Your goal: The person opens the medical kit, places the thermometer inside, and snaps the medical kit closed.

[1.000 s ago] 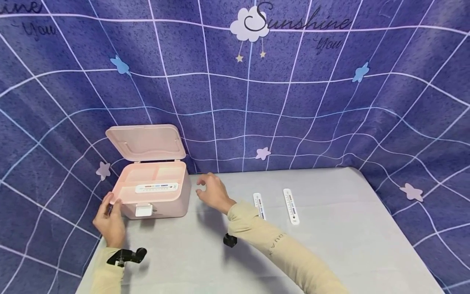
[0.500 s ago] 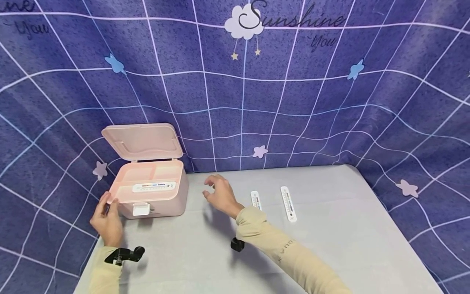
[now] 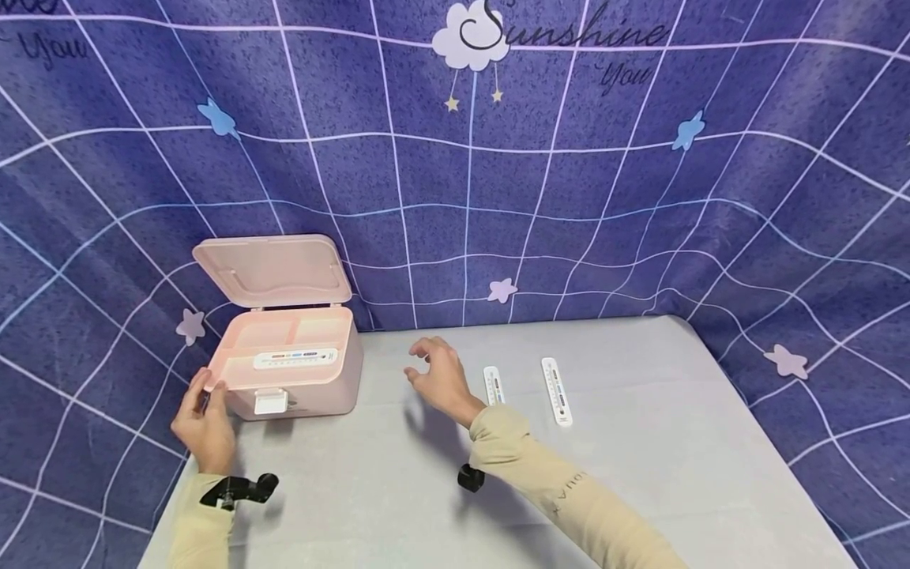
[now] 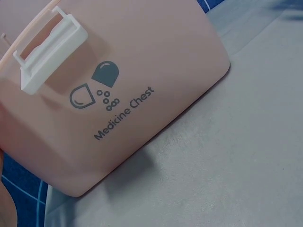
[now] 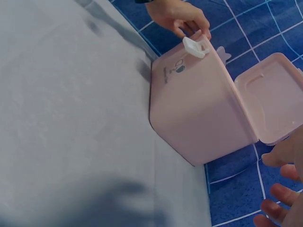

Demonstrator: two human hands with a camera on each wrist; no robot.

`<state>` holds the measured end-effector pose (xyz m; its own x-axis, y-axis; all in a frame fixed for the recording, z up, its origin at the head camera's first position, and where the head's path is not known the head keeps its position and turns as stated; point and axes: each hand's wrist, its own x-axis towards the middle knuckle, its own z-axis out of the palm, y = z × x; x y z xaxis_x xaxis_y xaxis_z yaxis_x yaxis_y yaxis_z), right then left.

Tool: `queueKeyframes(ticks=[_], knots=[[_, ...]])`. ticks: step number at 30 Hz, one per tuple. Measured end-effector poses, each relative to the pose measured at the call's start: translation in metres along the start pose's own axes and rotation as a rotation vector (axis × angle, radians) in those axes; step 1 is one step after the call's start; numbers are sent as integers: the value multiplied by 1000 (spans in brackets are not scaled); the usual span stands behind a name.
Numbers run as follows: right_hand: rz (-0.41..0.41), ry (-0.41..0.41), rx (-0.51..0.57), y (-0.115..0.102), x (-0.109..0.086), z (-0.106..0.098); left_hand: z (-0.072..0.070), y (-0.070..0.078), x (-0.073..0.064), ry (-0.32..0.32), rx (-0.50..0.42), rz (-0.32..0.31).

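Observation:
At the left of the table stands a pink medicine chest (image 3: 306, 401), its lid (image 3: 273, 271) raised and its shallow tray divided into compartments. In the tray's front compartment lies a flat white thermometer (image 3: 296, 359) with coloured bars. My left hand (image 3: 204, 427) holds the chest's front left corner, thumb in front and fingers at the side. Between the chest and two more thermometers, my right hand (image 3: 442, 381) hovers with loosely bent fingers and nothing in them. One thermometer (image 3: 492, 382) is partly covered by the right forearm; another thermometer (image 3: 557, 392) lies farther right, in full view.
A grey-white cloth (image 3: 640, 442) covers the table. Behind it hangs a blue curtain (image 3: 398, 182) with white lines and stars. The chest's white latch (image 4: 54, 54) hangs from its front. A black wrist mount (image 3: 239, 491) sticks out from the left sleeve.
My right hand has drawn away from the chest to the right, covering more of the nearer thermometer. My left hand stays on the corner. The view has shifted slightly.

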<state>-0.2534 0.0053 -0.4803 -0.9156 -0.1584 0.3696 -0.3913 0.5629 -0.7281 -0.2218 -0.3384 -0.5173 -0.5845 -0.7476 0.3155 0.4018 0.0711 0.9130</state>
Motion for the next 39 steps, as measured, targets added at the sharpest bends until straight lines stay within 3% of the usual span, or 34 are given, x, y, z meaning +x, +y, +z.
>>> queueKeyframes(ticks=[13, 39], knots=[[26, 88, 13, 11, -12, -11, 2, 0, 1, 3, -10, -10], [95, 164, -22, 43, -44, -23, 3, -1, 0, 25, -39, -18]])
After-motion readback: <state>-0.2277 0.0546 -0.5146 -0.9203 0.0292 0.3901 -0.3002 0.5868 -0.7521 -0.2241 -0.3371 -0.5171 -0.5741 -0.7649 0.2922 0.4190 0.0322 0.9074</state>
